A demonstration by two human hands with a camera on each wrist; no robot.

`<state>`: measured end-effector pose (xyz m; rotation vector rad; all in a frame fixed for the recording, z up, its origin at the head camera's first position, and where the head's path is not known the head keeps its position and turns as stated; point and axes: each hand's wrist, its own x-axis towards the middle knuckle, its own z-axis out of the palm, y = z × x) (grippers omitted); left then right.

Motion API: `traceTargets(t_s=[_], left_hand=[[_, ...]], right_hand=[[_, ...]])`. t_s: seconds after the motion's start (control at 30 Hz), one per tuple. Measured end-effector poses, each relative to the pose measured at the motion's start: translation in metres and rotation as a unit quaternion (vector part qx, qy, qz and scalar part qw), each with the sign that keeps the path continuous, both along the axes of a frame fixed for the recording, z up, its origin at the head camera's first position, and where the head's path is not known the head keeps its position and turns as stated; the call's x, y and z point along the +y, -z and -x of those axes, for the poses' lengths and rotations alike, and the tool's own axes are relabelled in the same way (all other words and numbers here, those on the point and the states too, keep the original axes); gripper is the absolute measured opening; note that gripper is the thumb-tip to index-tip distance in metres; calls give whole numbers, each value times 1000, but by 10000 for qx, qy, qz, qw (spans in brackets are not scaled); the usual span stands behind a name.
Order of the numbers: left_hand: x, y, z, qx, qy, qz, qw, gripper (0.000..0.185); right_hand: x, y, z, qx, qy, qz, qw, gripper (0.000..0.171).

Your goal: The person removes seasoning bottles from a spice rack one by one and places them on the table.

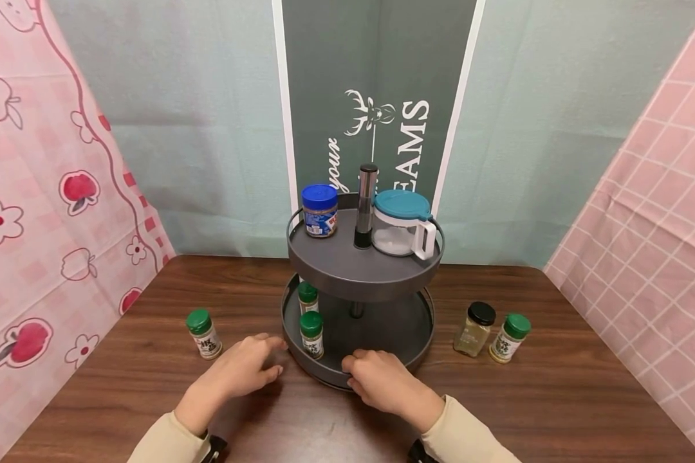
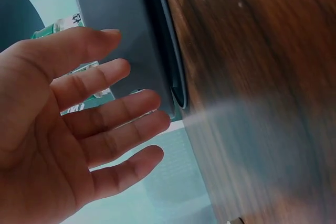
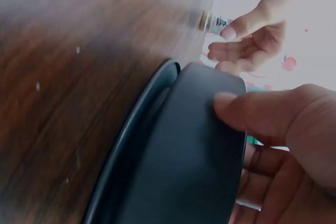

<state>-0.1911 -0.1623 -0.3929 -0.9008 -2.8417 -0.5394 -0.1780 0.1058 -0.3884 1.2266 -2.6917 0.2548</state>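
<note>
At the bottom centre of the head view I see my right hand [image 1: 382,381] gripping the front rim of the grey two-tier turntable rack [image 1: 382,325], thumb on the outer wall and fingers curled inside. My left hand [image 1: 244,370] hovers open just left of that rim, fingers spread, holding nothing. A green-capped spice jar [image 1: 312,334] stands on the lower tier just beside it.

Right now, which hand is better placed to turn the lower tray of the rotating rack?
The right hand, probably. Its thumb and fingers already grip the front rim of the lower tray. The left hand is open beside the tray and holds nothing, near a green-capped spice bottle.
</note>
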Motion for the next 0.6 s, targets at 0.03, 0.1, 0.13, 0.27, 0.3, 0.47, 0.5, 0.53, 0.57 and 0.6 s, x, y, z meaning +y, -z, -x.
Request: traceTargets(t_s=[0.03, 0.1, 0.13, 0.27, 0.3, 0.47, 0.5, 0.53, 0.57, 0.6], left_hand=[[0, 1, 0, 5, -32, 16, 10000, 28], [1, 2, 1, 17, -82, 37, 10000, 28], [1, 2, 1, 15, -91, 37, 10000, 28], [0, 2, 0, 19, -90, 30, 10000, 28], [1, 2, 0, 8, -87, 32, 10000, 28], [2, 2, 0, -37, -75, 53, 10000, 28], [2, 2, 0, -51, -61, 52, 10000, 28], [3, 2, 0, -70, -42, 47, 10000, 28], [4, 2, -1, -81, -20, 45, 10000, 28], [4, 2, -1, -95, 5, 43, 9999, 28]], right_hand=[[-1, 0, -1, 67, 17, 16, 10000, 20], [-1, 1, -1, 209, 49, 44, 9998, 23], [-2, 1, -2, 241, 59, 46, 9997, 23], [-1, 1, -2, 307, 97, 15, 9995, 24], [-1, 1, -2, 325, 102, 8, 9994, 25], [0, 1, -2, 318, 90, 21, 9995, 26], [1, 2, -2, 305, 91, 28, 9995, 25], [1, 2, -2, 283, 93, 40, 9995, 24], [2, 2, -2, 269, 101, 50, 9996, 24], [3, 2, -2, 241, 109, 63, 9996, 23]])
